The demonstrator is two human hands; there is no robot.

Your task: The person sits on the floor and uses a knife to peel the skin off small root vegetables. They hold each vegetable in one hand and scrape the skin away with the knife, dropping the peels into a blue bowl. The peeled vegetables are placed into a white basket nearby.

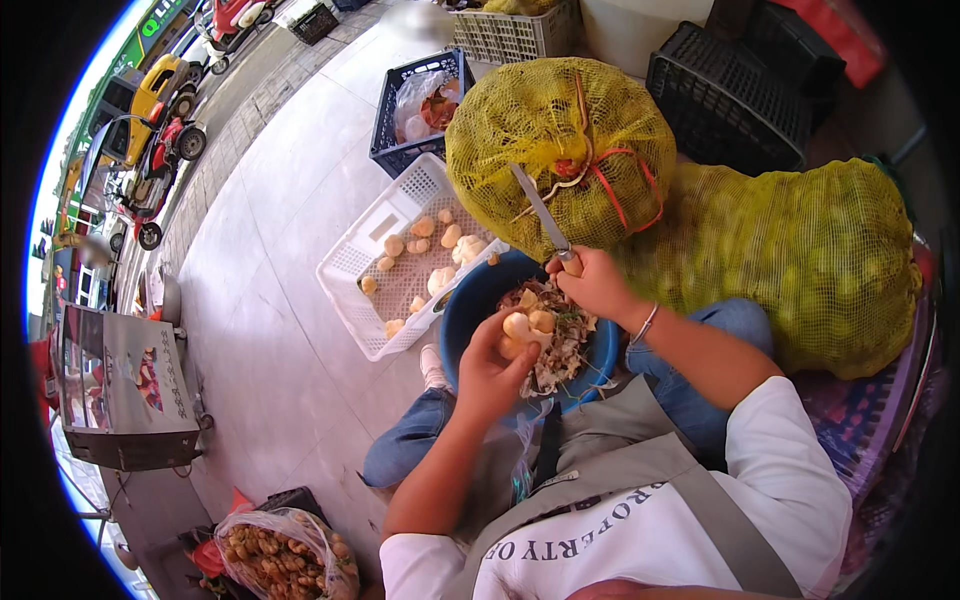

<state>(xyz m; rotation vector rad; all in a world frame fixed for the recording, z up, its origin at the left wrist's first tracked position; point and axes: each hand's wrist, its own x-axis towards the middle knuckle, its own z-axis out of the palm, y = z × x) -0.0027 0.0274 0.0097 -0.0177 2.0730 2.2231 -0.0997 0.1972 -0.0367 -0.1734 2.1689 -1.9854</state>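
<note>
My left hand holds a pale, partly peeled bulb, seemingly garlic, with rounded lobes facing up. In my right hand is a knife, gripped by its light wooden handle. Its long blade points up and away from the bulb, across the front of a yellow mesh sack. Both hands are over a blue plastic basin between my knees. Papery skins and trimmings lie inside it. Left of the basin, a white plastic basket contains several pale bulbs.
A second full mesh sack lies at the right. Behind the basket stands a dark crate with plastic bags in it. A clear bag of knobbly brown produce sits at lower left. Beyond are a glass-sided cart and parked vehicles.
</note>
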